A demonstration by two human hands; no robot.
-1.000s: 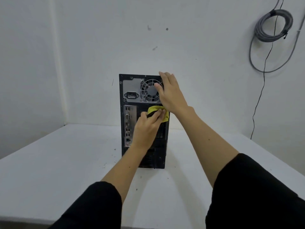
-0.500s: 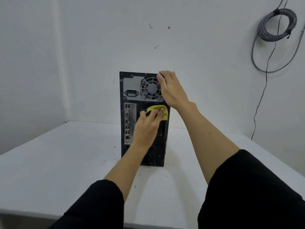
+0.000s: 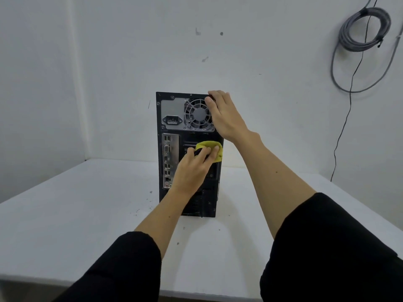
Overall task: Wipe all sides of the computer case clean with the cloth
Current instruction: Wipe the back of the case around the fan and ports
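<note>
The black computer case stands upright near the middle of the white table, its rear panel facing the camera. A round fan grille and a power socket sit near the top, and a column of ports runs down the left edge. The yellow cloth is pressed against the rear panel, right of the ports and just below the fan — the left hand has its fingers curled over it, closed on the cloth and holding it flat to the metal. The right hand grips the case's top right corner, fingers hooked over the top edge, thumb against the rear face beside the fan. Both forearms are bare below black sleeves. Dark specks dot the tabletop around the base of the case. On the white wall behind, upper right, hangs a coil of grey cable — a thin black wire trails down from it.
</note>
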